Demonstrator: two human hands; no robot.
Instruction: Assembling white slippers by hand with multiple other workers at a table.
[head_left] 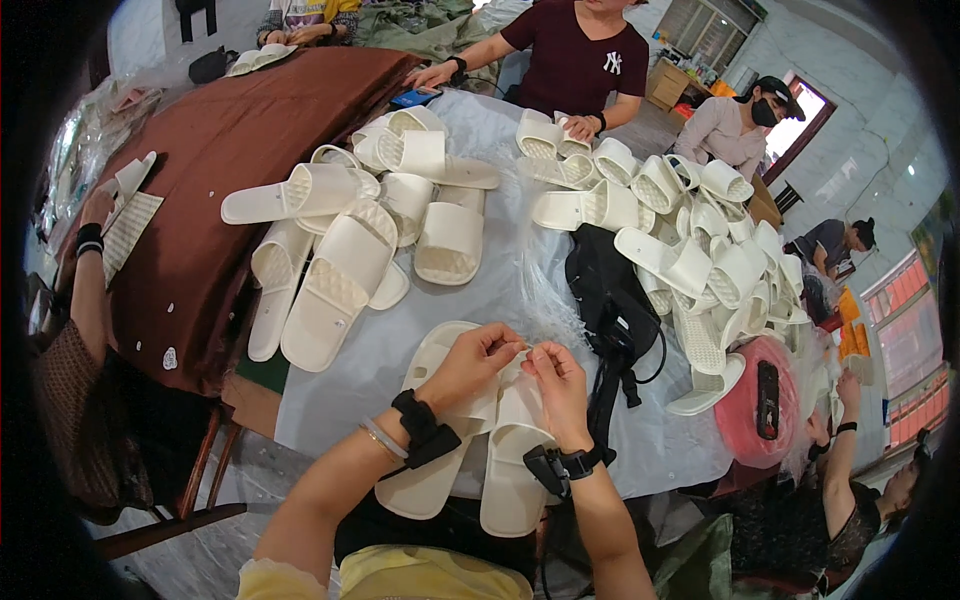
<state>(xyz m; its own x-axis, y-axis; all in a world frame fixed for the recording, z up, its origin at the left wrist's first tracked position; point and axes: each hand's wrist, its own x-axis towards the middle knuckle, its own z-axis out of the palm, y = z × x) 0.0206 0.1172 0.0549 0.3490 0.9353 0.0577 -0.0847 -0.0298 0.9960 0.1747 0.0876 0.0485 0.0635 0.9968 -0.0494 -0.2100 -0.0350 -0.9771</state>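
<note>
A pair of cream slippers lies at the table's near edge: the left slipper and the right slipper, side by side with the toe ends away from me. My left hand is closed in a pinch above the left slipper's strap. Just beside it, my right hand also pinches, over the right slipper. The fingertips of both hands nearly meet. Whatever is between them is too small to make out. Both wrists wear black straps.
A cluster of cream slippers lies ahead to the left, and a larger heap to the right. Between them are a black bag and white threads. A pink plastic bundle sits at right. Co-workers surround the table.
</note>
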